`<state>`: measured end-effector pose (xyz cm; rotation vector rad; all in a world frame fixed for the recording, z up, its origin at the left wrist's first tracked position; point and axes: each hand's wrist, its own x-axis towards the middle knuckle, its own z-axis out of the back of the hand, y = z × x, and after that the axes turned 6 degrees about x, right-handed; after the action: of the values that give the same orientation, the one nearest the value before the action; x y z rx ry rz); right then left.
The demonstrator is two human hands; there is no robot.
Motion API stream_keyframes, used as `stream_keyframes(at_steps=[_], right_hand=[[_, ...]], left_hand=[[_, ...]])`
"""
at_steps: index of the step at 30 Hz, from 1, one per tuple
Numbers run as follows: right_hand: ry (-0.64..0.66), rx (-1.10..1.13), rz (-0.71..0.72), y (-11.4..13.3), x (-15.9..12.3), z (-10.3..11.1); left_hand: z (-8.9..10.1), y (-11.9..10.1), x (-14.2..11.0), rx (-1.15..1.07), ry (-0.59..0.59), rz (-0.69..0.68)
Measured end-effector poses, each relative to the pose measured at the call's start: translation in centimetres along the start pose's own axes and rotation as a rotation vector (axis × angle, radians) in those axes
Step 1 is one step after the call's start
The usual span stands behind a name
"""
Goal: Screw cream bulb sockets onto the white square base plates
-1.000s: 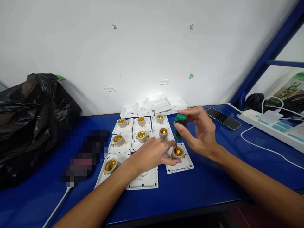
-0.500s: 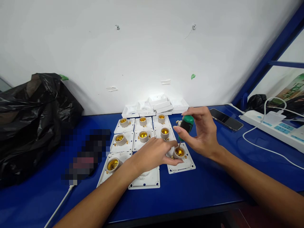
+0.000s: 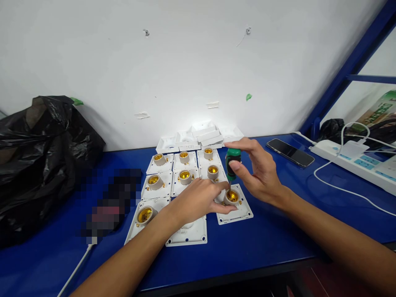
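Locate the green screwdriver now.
In the head view, just right of centre: the right hand holds the screwdriver, pointing down into the socket beside the left hand.

White wall behind, two small metal fixings up high, pale tape scraps and a green scrap lower down, brightest light low mid-wall. Glossy blue table meets the wall, blue frame slants up at right. Dark reddish patch below the front edge, probably floor.
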<state>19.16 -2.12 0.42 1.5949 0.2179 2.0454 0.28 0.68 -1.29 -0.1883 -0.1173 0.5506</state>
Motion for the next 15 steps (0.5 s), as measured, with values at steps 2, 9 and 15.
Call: stream_keyframes(at_steps=[2, 9, 15], right_hand=[[-0.012, 0.019, -0.033, 0.14, 0.06, 0.03], [-0.012, 0.026, -0.101, 0.22, 0.14, -0.12], [-0.053, -0.067, -0.027, 0.63, 0.43, 0.05]], left_hand=[[0.04, -0.01, 0.00, 0.003, 0.007, -0.002], [0.09, 0.07, -0.05, -0.030, 0.008, -0.010], [-0.04, 0.16, 0.02, -0.031, 0.018, -0.016]])
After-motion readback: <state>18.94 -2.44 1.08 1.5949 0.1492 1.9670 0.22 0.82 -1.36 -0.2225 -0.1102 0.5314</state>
